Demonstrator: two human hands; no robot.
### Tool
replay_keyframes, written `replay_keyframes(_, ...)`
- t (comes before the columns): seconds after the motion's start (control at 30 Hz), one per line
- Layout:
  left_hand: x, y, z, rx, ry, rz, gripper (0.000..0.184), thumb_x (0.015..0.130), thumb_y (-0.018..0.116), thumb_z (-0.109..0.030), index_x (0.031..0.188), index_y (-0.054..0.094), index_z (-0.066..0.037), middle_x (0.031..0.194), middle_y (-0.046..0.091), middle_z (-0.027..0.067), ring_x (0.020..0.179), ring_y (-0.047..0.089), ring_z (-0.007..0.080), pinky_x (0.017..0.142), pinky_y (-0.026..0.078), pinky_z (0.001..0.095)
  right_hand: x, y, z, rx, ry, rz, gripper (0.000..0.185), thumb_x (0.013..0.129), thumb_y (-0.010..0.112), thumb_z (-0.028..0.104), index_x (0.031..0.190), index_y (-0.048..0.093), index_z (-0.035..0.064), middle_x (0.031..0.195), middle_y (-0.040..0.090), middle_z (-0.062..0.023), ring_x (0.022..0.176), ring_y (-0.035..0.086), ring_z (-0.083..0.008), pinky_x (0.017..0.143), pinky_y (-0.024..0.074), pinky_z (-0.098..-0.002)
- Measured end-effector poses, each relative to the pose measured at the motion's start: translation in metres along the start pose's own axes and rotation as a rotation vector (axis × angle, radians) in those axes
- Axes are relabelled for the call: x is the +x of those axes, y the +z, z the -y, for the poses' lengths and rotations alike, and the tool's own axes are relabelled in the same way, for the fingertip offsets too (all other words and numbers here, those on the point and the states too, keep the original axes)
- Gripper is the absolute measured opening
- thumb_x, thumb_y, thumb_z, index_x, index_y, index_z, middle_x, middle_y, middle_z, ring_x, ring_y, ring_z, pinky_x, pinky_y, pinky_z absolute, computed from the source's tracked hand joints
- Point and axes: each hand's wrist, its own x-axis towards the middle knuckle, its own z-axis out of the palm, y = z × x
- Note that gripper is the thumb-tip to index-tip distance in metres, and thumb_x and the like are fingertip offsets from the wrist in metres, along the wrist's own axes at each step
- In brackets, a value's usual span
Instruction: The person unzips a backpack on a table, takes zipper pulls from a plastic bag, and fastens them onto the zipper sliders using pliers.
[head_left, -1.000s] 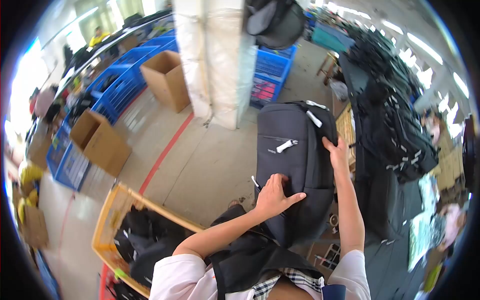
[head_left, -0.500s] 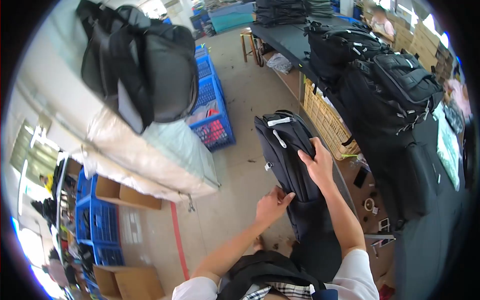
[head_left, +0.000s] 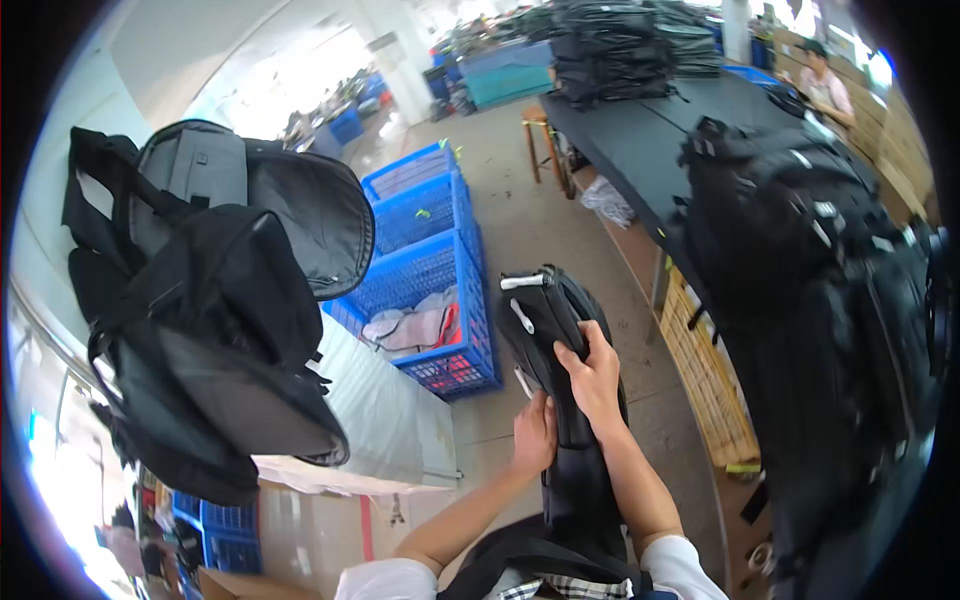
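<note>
In the head view, a black backpack (head_left: pixel 575 400) is upright in front of the person's body, above the floor, its top facing away; 3 white zipper pulls (head_left: pixel 522 316) show on it, 2 near the top and 1 lower on the left side. The right hand (head_left: pixel 592 385) has its grip clamped on the black backpack, thumb on the front panel and fingers over the right side; the left hand (head_left: pixel 535 432) has its grip closed at the left side, just beside the lowest white pull; whether its fingertips pinch the pull or the fabric edge, I cannot tell.

To the left, an open backpack (head_left: pixel 220 300) hangs beside a wrapped pillar (head_left: pixel 385 410), its grey lining showing; beyond it, 3 blue crates (head_left: pixel 465 300) stand in a row on the floor, the nearest holding grey and red cloth (head_left: pixel 415 328). To the right runs a dark counter (head_left: pixel 620 130) with black bags (head_left: pixel 790 210) heaped on it and a flat black stack (head_left: pixel 610 55) at its far end; a yellow basket (head_left: pixel 710 370) is under it, a wooden stool (head_left: pixel 540 145) is near its far corner; another person (head_left: pixel 825 92) is at the far side.
</note>
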Motion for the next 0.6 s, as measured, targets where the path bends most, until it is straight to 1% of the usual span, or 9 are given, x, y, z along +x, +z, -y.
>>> replay_keyframes(0.07,0.050,0.009,0.006,-0.016,-0.045,-0.055,0.022,0.093,0.035,-0.020,0.085,0.042,-0.001,0.073,0.049,0.0275,0.074,0.049,0.0472,0.062,0.037,0.0513,0.051,0.016,0.000,-0.030,0.014,0.070,0.022,0.075,0.063,0.012,0.090,0.053,-0.0002,0.074,0.058,-0.0093,0.069,0.053,-0.0127,0.066,0.0420,-0.0263)
replay_keyframes(0.13,0.098,0.011,0.018,-0.015,-0.067,-0.130,0.020,0.093,0.035,-0.019,0.085,0.042,-0.001,0.074,0.048,0.0283,0.074,0.048,0.0478,0.062,0.038,0.0512,0.100,0.040,0.002,-0.110,-0.102,0.095,0.023,0.075,0.064,0.012,0.092,0.053,0.0010,0.075,0.059,-0.0117,0.069,0.055,-0.0166,0.066,0.0431,-0.0284)
replay_keyframes(0.17,0.117,0.011,0.027,-0.020,-0.081,-0.145,0.022,0.093,0.036,-0.021,0.091,0.043,-0.001,0.079,0.051,0.0263,0.075,0.050,0.0450,0.064,0.039,0.0488,0.123,0.053,0.003,-0.094,-0.118,0.146,0.023,0.075,0.064,0.012,0.092,0.053,0.0010,0.075,0.059,-0.0117,0.069,0.055,-0.0166,0.066,0.0431,-0.0284)
replay_keyframes(0.23,0.141,0.005,0.039,-0.004,-0.133,-0.222,0.024,0.094,0.036,-0.023,0.096,0.044,-0.001,0.084,0.054,0.0243,0.077,0.053,0.0421,0.065,0.040,0.0464,0.155,0.075,0.003,-0.105,-0.050,0.224,0.021,0.075,0.064,0.014,0.091,0.053,0.0045,0.081,0.061,-0.0136,0.078,0.060,-0.0309,0.069,0.0448,-0.0353)
replay_keyframes(0.3,0.167,0.001,0.049,-0.282,-0.210,-0.247,0.037,0.096,0.036,-0.031,0.113,0.041,0.000,0.102,0.055,0.0149,0.091,0.055,0.0301,0.074,0.042,0.0392,0.180,0.097,-0.002,-0.121,-0.151,0.262,0.022,0.076,0.063,0.013,0.093,0.052,0.0050,0.084,0.061,-0.0144,0.079,0.059,-0.0328,0.068,0.0451,-0.0371)
replay_keyframes(0.33,0.176,-0.001,0.057,-0.265,-0.219,-0.274,0.037,0.096,0.036,-0.031,0.113,0.041,0.000,0.102,0.055,0.0149,0.091,0.055,0.0301,0.074,0.042,0.0392,0.189,0.109,0.000,-0.137,-0.147,0.297,0.023,0.076,0.063,0.014,0.093,0.052,0.0047,0.083,0.061,-0.0149,0.079,0.059,-0.0332,0.068,0.0450,-0.0374)
replay_keyframes(0.43,0.186,0.002,0.092,-0.640,-0.564,-0.281,0.070,0.092,0.033,-0.052,0.137,0.021,0.000,0.133,0.037,0.0107,0.123,0.034,0.0212,0.101,0.028,0.0296,0.189,0.136,-0.014,-0.144,-0.171,0.374,0.025,0.075,0.064,0.015,0.093,0.051,0.0039,0.080,0.059,-0.0148,0.075,0.059,-0.0301,0.066,0.0443,-0.0354)
replay_keyframes(0.5,0.189,-0.003,0.137,-0.841,-0.602,-0.243,0.076,0.090,0.031,-0.056,0.139,0.017,0.000,0.140,0.026,0.0120,0.129,0.025,0.0197,0.105,0.021,0.0287,0.199,0.159,-0.013,-0.101,-0.216,0.439,0.027,0.074,0.065,0.017,0.094,0.051,0.0036,0.078,0.058,-0.0143,0.074,0.059,-0.0275,0.066,0.0440,-0.0339)
replay_keyframes(0.6,0.203,-0.033,0.115,-0.848,-0.547,-0.304,0.075,0.090,0.031,-0.056,0.137,0.022,0.003,0.139,0.028,0.0122,0.128,0.026,0.0195,0.105,0.021,0.0293,0.205,0.181,-0.004,-0.041,-0.276,0.511,0.027,0.075,0.065,0.017,0.094,0.052,0.0034,0.083,0.059,-0.0147,0.078,0.059,-0.0303,0.070,0.0441,-0.0351)
